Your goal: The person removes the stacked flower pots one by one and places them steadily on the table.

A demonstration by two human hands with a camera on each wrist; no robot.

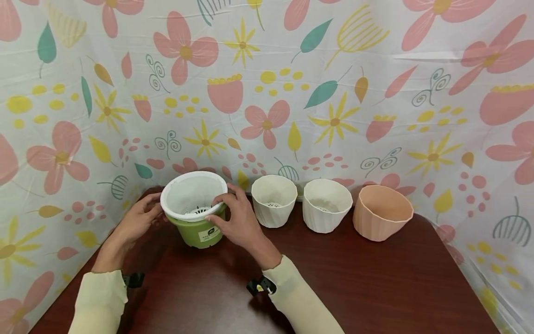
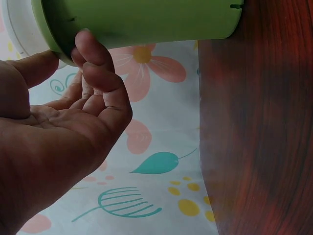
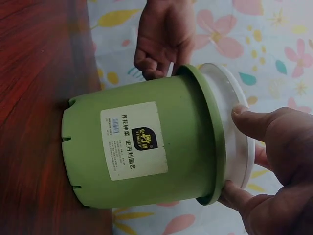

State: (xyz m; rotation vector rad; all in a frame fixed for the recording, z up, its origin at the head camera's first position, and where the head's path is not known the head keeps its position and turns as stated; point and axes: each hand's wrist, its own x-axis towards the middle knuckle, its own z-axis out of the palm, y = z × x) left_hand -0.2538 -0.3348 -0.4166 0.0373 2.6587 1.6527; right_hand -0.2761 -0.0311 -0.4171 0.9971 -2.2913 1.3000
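A white flower pot point(image 1: 183, 195) with a slotted bottom sits nested inside a green flower pot point(image 1: 189, 232) at the table's left. Its white rim point(image 3: 227, 93) stands a little above the green one. My right hand point(image 1: 242, 215) grips that white rim, with a finger over the edge and the thumb at the front. On the other side my left hand point(image 1: 139, 218) holds the green pot's rim, its thumb at the edge and curled fingertips point(image 2: 93, 46) beside the wall below. A printed label point(image 3: 134, 139) faces the right wrist camera.
To the right stand two cream fluted pots point(image 1: 274, 202) point(image 1: 325, 206) and a peach fluted pot point(image 1: 381, 213), in a row near the back edge. The dark wooden table point(image 1: 354, 287) meets a flower-print cloth point(image 1: 267, 93) behind and at the sides.
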